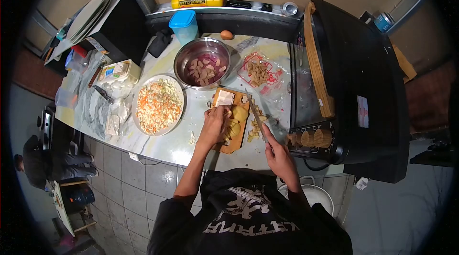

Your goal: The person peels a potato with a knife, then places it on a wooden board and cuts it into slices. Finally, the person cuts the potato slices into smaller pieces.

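Note:
My left hand (217, 122) is over the left side of a wooden cutting board (230, 148), its fingers closed on something small I cannot make out, beside yellow potato pieces (232, 130). A whole peeled potato (240, 113) lies just right of the fingertips. At the board's upper end sits a pale block (224, 97). My right hand (278, 155) is closed around the handle of a long knife (255, 114), whose blade points up and left along the board's right edge. Peelings (255, 130) lie on the counter beside the board, under and near the blade.
A steel bowl (202, 63) of meat pieces stands behind the board, a plate of chopped vegetables (159, 105) to the left. A plastic bag (260, 73) bears brown pieces. A black oven (354, 78) borders the right side. Another person (38, 162) stands far left.

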Demonstrator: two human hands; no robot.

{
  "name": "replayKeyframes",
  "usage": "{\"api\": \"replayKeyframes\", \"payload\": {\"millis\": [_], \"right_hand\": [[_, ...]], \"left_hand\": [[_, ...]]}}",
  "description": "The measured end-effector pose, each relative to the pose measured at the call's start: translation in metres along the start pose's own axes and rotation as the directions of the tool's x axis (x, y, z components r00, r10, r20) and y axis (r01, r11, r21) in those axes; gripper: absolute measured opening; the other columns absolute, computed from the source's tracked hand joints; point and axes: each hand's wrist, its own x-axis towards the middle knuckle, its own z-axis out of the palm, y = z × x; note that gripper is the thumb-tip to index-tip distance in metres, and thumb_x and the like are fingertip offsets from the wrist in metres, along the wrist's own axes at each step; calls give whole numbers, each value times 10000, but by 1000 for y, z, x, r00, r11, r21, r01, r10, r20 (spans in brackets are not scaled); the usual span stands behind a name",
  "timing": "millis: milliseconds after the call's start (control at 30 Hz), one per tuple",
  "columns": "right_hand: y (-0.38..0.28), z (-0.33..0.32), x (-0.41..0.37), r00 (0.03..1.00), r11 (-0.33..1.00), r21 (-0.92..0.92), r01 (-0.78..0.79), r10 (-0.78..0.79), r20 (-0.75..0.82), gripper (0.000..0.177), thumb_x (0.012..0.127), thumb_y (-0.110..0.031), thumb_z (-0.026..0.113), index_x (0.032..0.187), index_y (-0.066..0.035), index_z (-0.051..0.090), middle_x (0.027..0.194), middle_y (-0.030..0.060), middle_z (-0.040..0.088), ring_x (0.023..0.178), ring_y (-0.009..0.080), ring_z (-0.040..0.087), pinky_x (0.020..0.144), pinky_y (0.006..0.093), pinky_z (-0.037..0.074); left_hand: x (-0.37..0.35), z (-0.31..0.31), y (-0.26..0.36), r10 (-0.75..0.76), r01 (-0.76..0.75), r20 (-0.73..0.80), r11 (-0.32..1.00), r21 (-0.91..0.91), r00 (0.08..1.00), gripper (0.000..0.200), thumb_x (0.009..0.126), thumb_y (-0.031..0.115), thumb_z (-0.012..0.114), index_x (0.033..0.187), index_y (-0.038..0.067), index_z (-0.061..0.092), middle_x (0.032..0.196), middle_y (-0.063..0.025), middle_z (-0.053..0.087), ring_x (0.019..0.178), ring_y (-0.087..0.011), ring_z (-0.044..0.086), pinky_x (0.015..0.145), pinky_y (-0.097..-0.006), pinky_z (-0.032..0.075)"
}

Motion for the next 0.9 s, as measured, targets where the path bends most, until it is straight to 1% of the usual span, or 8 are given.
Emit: {"api": "replayKeyframes", "payload": {"millis": [300,433,500,533,733,767,833,900], "right_hand": [[11,-9,-5,994,998,32,-58,55,100,605,882,15,471,1447,-155,339,1225,244,547,1020,402,582,824,406,471],[23,-2,-5,982,981,55,188,-188,8,607,876,25,471,1446,-141,343,1139,253,585,711,387,608,669,356,481],[19,-3,-2,991,996,75,49,-57,117,597,871,41,468,1436,-117,358,1151,261,581,668,327,598,639,315,470],[26,2,-2,993,990,132,51,-65,98,585,879,49,460,1435,-101,359,1159,257,587,670,204,591,631,295,459],[44,15,3,992,954,275,124,-129,-2,582,897,42,455,1449,-103,339,1103,246,615,634,89,476,590,292,445],[45,14,5,991,953,278,124,-130,6,582,897,42,455,1449,-103,339,1103,246,615,634,89,476,590,292,445],[41,10,5,991,947,297,124,-131,4,672,853,51,490,1470,-118,284,839,299,568,650,305,620,597,308,448],[39,10,6,996,951,298,84,-92,13,644,878,38,467,1473,-124,282,1181,321,547,800,290,650,660,272,448]], "left_hand": [[-7,-10,2,18,-23,-63,996,-83,998,278,848,-14,564,1111,12,479,1087,-184,566,1047,-405,494,967,-471,356],[-8,-15,4,140,-142,36,988,60,990,269,793,6,639,1048,51,566,1063,-123,594,1054,-336,524,949,-433,375],[-9,-16,9,121,-124,44,990,66,992,254,783,14,650,1025,56,588,1058,-108,600,1050,-320,531,948,-424,377],[-9,-16,11,106,-110,55,992,59,993,239,773,22,660,1003,62,609,1053,-92,606,1047,-304,538,948,-416,378],[-7,-17,16,89,-97,70,989,114,994,265,774,90,683,1035,76,643,1066,-93,606,1045,-299,540,955,-415,383],[-4,-18,18,81,-89,70,989,118,994,265,774,90,683,1035,76,643,1066,-93,606,1045,-299,540,955,-415,383],[-1,-19,22,29,-35,59,994,103,998,258,805,143,680,1054,84,646,1086,-97,603,1052,-304,537,961,-418,383],[5,-19,28,-79,77,49,996,37,996,229,844,169,664,1056,85,649,1117,-115,593,1089,-315,525,980,-426,373]]}}
